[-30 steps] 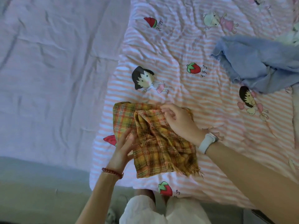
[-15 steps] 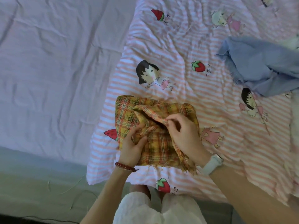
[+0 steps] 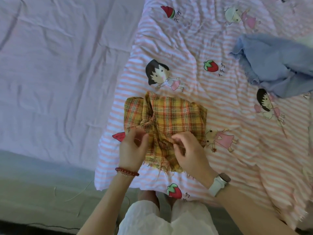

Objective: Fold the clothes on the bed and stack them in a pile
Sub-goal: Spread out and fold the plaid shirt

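Plaid cloth (image 3: pixel 176 116) folded on quilt (image 3: pixel 194 39). Left hand (image 3: pixel 133 148) and right hand (image 3: pixel 189 151) at cloth's near edge, fingers curled, pinch unclear. Blue garment (image 3: pixel 277 63) far right of cloth.

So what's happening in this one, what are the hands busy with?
A person stands at the edge of a bed, folding a yellow plaid cloth on a pink striped blanket. The left hand and the right hand are both on the cloth's near part, fingers curled at the fabric. It lies roughly squared but bunched on its left side, so the fold looks unfinished. A crumpled blue garment lies unfolded further back on the right. No stacked pile is in view.
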The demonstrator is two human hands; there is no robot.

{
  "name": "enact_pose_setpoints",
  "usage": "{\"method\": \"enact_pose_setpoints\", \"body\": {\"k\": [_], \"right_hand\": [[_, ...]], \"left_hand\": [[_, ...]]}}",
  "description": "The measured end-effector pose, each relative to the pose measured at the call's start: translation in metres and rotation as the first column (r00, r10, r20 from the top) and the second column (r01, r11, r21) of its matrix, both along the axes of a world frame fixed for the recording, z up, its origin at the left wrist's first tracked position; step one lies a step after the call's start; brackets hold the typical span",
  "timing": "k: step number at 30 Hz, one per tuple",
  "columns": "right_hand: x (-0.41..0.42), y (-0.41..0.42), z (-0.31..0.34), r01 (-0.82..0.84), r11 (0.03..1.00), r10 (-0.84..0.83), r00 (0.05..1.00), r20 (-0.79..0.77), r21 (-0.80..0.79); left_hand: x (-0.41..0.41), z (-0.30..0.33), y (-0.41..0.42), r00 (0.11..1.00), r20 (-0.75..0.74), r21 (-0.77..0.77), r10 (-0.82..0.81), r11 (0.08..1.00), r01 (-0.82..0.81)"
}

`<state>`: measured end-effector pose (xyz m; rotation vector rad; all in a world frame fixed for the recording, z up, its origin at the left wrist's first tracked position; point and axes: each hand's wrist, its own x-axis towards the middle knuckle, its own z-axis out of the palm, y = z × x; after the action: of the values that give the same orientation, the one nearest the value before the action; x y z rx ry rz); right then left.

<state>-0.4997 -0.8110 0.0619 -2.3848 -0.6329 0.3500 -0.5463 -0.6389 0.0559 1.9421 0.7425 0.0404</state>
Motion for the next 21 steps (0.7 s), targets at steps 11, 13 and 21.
{"method": "enact_pose_setpoints", "body": {"k": [11, 13, 21], "right_hand": [[0.0, -0.004, 0.001, 0.188, 0.98, -0.192, 0.979, 0.066, 0.071], [-0.001, -0.004, 0.002, 0.106, 0.994, -0.107, 0.99, 0.093, 0.015], [-0.005, -0.008, -0.016, 0.072, 0.974, -0.067, 0.997, 0.03, -0.217]], "left_hand": [[-0.003, -0.011, -0.01, 0.993, -0.06, -0.455, 0.103, 0.883, -0.119], [-0.01, -0.009, -0.002, 0.99, -0.041, -0.741, 0.134, 0.661, -0.12], [-0.023, -0.022, 0.0, 0.939, -0.283, -0.145, 0.194, 0.959, -0.242]]}}
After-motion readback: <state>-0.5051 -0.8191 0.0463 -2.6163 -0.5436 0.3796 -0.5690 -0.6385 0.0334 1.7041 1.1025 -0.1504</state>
